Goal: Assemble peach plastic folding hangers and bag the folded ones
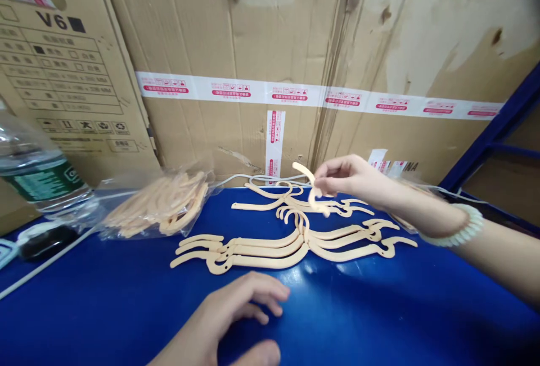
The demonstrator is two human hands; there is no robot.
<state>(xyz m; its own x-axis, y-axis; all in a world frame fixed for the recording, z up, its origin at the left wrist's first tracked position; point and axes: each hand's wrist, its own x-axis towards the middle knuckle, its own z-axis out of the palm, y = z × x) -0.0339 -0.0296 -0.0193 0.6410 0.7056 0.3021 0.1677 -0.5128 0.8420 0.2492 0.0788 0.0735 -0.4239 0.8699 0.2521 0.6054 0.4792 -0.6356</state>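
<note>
My right hand (341, 177) pinches a small curved beige plastic hanger piece (315, 193) above the far row of parts. Below it lie beige hanger parts (291, 200) with a curved hook, partly hidden by the hand and the piece. Nearer to me, several folding hangers (270, 260) lie spread and nested together on the blue tabletop (363, 321), their hooks pointing away. My left hand (244, 312) hovers in front of them, fingers curved and apart, holding nothing.
A clear bag of beige parts (156, 206) lies to the left, beside a water bottle (42, 169) and a black object (48, 242). White cables (236, 177) run along the back. Cardboard boxes (236, 34) wall off the far side, and a blue frame (489, 130) stands right.
</note>
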